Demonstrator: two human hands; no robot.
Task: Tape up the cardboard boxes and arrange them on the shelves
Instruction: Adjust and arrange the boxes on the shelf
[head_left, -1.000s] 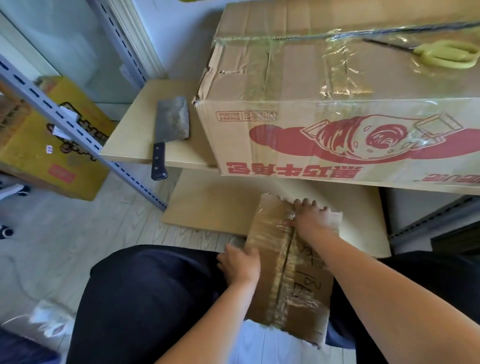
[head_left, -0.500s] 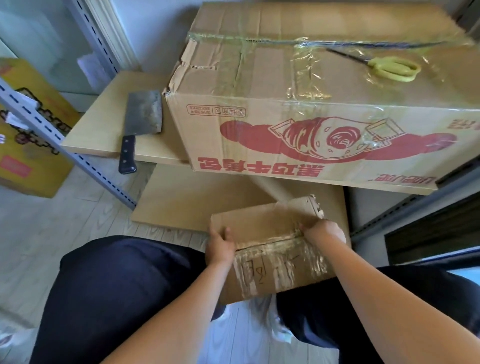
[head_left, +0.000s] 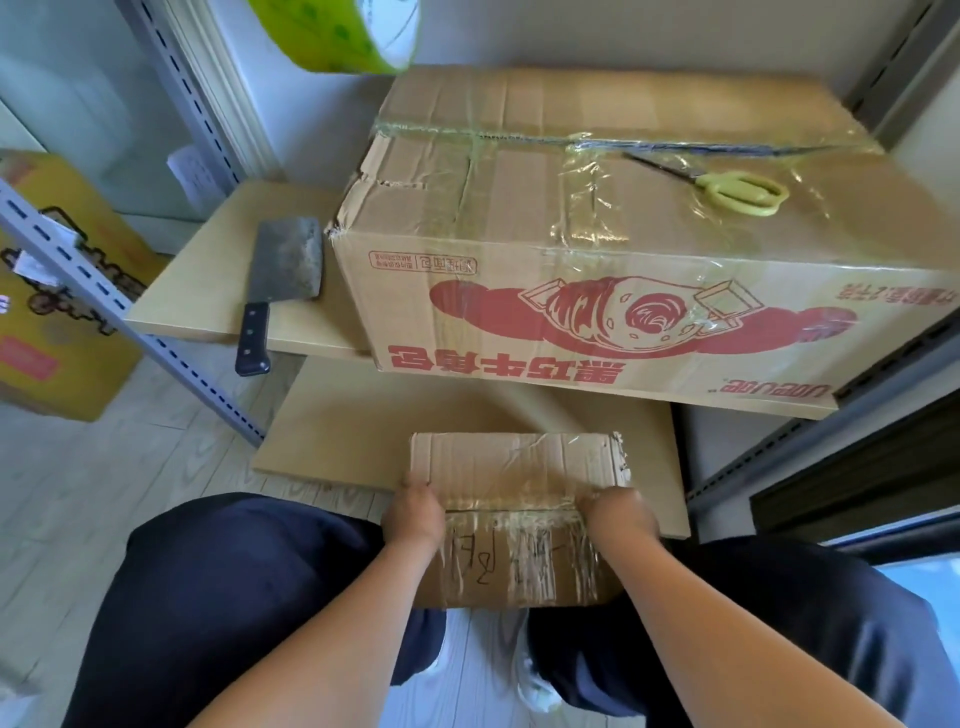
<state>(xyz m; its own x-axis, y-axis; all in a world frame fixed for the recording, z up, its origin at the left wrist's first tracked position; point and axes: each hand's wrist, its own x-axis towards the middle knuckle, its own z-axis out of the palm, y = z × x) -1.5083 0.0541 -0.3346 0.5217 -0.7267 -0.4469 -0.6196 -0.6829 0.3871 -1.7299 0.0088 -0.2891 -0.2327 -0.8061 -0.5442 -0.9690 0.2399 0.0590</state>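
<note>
Both hands grip the small box (head_left: 511, 499), left hand (head_left: 415, 512) and right hand (head_left: 618, 514) on its sides, just below the big box (head_left: 597, 270) with scissors (head_left: 727, 189) on top.

The green tape roll (head_left: 340, 34) is cut off by the top edge, the yellow box (head_left: 57, 291) by the left edge, and the small box's (head_left: 511, 467) handwriting is unreadable.
</note>
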